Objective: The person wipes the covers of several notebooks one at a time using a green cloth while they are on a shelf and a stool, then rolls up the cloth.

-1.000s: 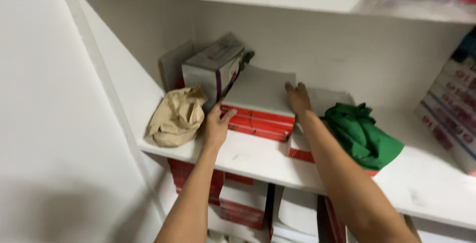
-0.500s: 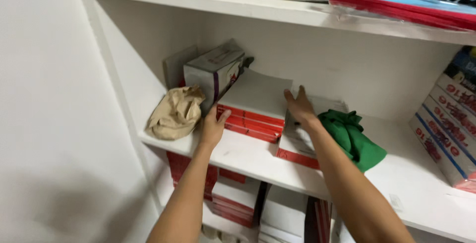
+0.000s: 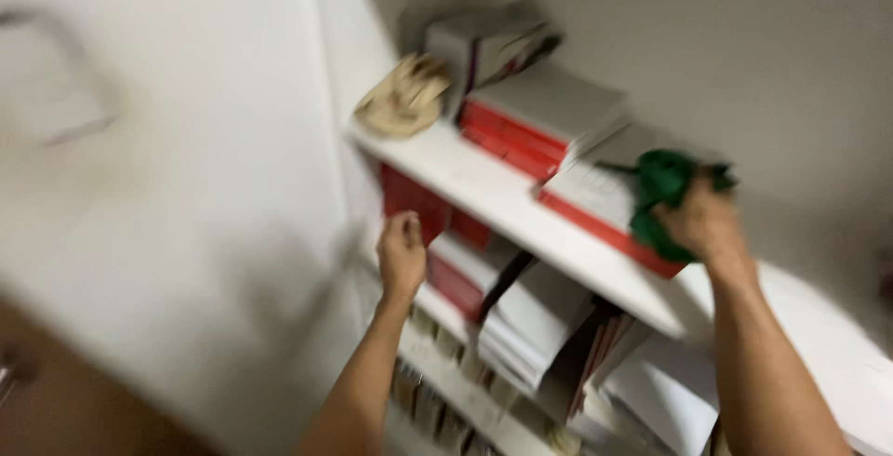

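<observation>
A person's right hand [image 3: 704,223] closes its grip around a bunched green cloth [image 3: 662,197] that lies on a white-and-red box [image 3: 605,205] on a white shelf [image 3: 484,186], the fabric gathered into the palm, seemingly so it lifts in one piece. Beyond the grip sits a second flat box [image 3: 535,119], and farther left a crumpled tan cloth [image 3: 402,98]. Well below and left of the cloth, the left hand [image 3: 402,256] is loosely curled at the lower shelf's stacked boxes [image 3: 456,265]; blur hides whether it grips anything.

motion blur smears the whole shelf [image 3: 484,181]; green cloth [image 3: 665,186] partly hidden.
</observation>
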